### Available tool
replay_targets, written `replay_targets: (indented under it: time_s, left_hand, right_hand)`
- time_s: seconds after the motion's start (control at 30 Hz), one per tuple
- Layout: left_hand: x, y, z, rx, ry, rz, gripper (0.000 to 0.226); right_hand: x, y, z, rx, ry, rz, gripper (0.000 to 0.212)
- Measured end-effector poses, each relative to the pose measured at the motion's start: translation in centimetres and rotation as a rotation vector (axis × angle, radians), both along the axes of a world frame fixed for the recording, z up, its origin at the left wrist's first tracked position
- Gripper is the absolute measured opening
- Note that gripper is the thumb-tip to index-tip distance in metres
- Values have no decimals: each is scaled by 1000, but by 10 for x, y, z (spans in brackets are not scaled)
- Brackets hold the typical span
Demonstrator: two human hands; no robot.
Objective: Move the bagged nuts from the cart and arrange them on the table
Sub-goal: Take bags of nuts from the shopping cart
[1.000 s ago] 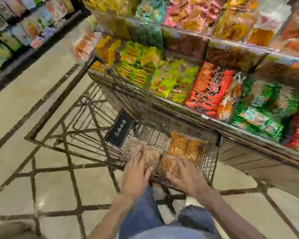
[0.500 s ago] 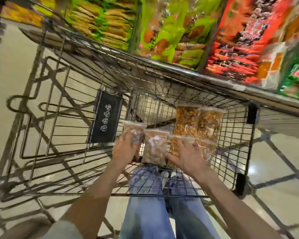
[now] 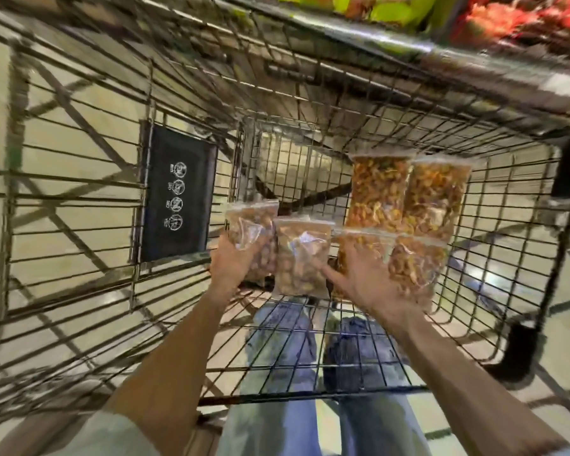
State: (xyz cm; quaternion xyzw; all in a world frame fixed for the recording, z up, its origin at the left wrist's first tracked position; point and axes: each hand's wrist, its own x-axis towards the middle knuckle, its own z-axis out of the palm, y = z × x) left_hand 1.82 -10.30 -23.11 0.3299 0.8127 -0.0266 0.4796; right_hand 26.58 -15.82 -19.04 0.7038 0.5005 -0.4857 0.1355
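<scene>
since half a second ago you've leaned closer into the cart (image 3: 310,394). your left hand (image 3: 234,261) still grips the leftmost nut bag (image 3: 252,232); your right hand (image 3: 364,278) stays spread flat on the orange bags (image 3: 412,261) near the cart's right wall.

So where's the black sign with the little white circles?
In the head view, the black sign hangs on the cart's wire wall, left of centre, just left of the nut bag that the left hand holds.
</scene>
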Motion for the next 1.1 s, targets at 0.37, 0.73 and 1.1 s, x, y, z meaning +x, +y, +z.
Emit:
replay_targets:
  time_s: [0.37,0.73,1.1]
  left_hand:
    - [-13,9,20,120,-116,-189,59]
    - [-35,0,22,92,-240,37,66]
    - [-34,-1,23,35,-293,66,71]
  right_hand:
    - [-6,-1,2,-69,112,-162,107]
    - [-48,-13,-78,-222,199,-555,126]
    - [-45,1,-44,-69,312,-675,54]
